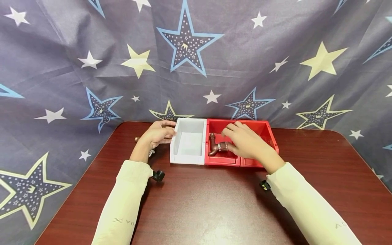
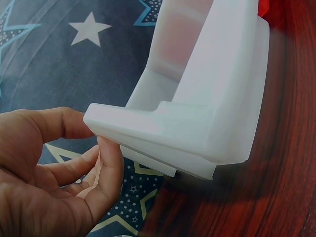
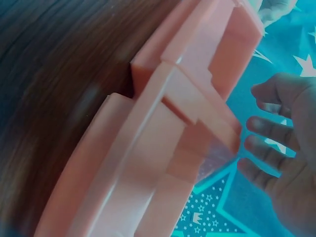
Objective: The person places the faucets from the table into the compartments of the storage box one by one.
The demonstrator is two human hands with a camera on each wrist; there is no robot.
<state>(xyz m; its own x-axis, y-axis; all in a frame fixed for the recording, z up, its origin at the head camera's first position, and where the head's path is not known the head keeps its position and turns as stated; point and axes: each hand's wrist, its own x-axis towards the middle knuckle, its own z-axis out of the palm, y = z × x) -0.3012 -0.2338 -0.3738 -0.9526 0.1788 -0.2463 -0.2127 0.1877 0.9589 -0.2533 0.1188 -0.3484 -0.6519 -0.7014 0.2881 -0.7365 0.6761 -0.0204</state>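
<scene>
My left hand is at the left side of a white plastic bin, its thumb and a finger pinching the rim in the left wrist view. Beside the bin stand two red bins joined in a row, a middle one and a right one. Over them hovers my right hand, fingers loosely bent and spread. Nothing shows between those fingers in the right wrist view. A brown elbow-shaped piece with a ribbed collar lies in the middle bin, its collar end close by my right thumb.
Partly hidden behind the left forearm, a brown knob and a small silvery piece are on the dark reddish wooden table. A star-patterned cloth hangs right behind the bins.
</scene>
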